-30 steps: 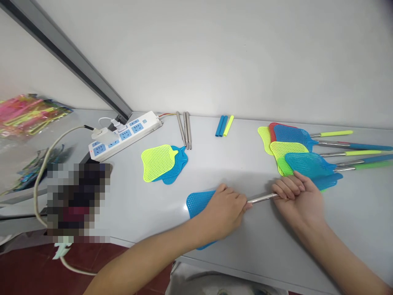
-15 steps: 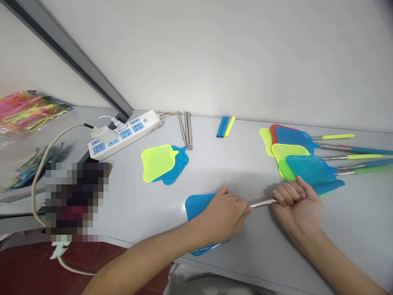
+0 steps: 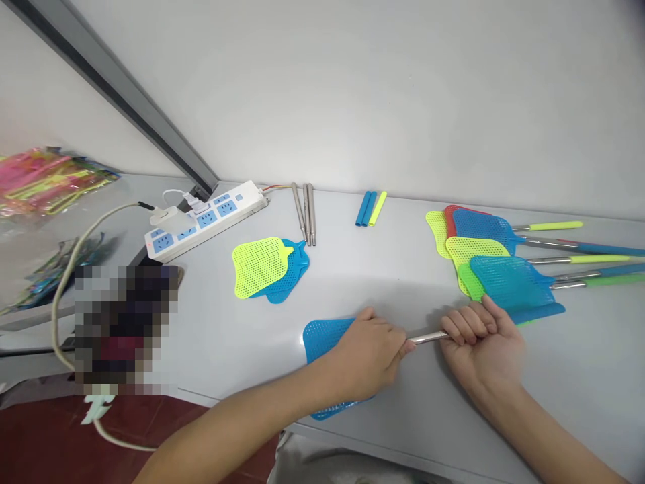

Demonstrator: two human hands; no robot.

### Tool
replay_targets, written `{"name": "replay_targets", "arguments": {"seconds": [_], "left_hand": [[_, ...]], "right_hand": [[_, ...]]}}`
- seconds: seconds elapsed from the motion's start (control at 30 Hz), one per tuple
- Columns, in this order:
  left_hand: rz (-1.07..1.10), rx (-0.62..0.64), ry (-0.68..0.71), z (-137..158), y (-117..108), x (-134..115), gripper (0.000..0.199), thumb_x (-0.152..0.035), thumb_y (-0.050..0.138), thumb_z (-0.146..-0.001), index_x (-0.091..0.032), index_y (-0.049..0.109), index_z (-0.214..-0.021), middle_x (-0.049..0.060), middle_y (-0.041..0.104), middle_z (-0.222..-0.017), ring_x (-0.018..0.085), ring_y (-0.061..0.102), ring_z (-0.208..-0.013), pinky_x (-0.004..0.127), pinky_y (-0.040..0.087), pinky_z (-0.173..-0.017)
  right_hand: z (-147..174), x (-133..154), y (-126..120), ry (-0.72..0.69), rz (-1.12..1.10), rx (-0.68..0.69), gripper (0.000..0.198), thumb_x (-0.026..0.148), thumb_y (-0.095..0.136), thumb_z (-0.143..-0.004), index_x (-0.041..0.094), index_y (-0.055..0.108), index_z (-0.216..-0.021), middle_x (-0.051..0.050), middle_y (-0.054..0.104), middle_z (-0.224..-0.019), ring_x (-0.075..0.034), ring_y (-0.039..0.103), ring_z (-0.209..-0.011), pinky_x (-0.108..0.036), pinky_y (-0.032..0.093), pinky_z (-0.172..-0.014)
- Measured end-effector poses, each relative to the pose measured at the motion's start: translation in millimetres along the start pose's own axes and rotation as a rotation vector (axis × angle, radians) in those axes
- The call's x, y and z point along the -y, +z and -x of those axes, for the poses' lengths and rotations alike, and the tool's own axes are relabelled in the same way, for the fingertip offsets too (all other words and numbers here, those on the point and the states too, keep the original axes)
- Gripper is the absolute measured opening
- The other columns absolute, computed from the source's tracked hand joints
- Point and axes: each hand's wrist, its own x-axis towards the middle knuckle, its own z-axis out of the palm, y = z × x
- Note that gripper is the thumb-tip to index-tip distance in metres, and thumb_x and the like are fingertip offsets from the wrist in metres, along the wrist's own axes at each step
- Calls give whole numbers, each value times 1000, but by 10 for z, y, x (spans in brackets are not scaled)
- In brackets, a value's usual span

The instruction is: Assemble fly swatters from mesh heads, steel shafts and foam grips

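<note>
A: What are the hands doing?
B: Both grip one swatter, low and right of centre. The left hand (image 3: 373, 349) is curled tight, fingers wrapped round it where the blue head (image 3: 323, 336) meets the metal rod (image 3: 428, 337). That head shows at lower centre, partly hidden by the hand and forearm.
A: And the right hand (image 3: 478, 343)?
B: Closed in a fist, palm turned up, round the rod's other end. I can't tell what is inside the fist.
A: What lies close to it?
B: A pile of swatters (image 3: 484, 227), right of frame, in yellow, red, blue and green, handles pointing to the right edge.
A: Anything near the middle?
B: Left of centre, a yellow head (image 3: 259, 267) partly covers blue mesh (image 3: 288, 288). Above are three metal tubes (image 3: 312, 215). Further right, two blue sleeves (image 3: 365, 208) lie beside a yellow sleeve (image 3: 377, 208).
A: And the left side?
B: A white power strip (image 3: 216, 223) with plugs in it, and plastic bags (image 3: 55, 181) at the edge.
</note>
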Motion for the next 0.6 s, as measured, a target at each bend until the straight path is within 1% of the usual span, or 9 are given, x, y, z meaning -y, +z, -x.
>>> {"name": "replay_targets", "arguments": {"seconds": [0.33,0.6], "left_hand": [[41,-15,13,-3,19,5,32,-23,26,-89,-16,46,-65,1,54,-59,14,47,-57,32,34,-72],[61,-38,8,-14,5,-21,34,-26,24,-90,-16,48,-67,0,55,-61,13,49,-59,31,33,-70]], "right_hand": [[8,1,5,2,8,8,39,16,46,-74,19,13,-53,7,8,-44,-8,9,-36,-22,19,-31],[-78,80,9,116,29,63,38,16,46,-75,20,16,-52,7,11,-44,-8,13,-36,-21,23,-32]]}}
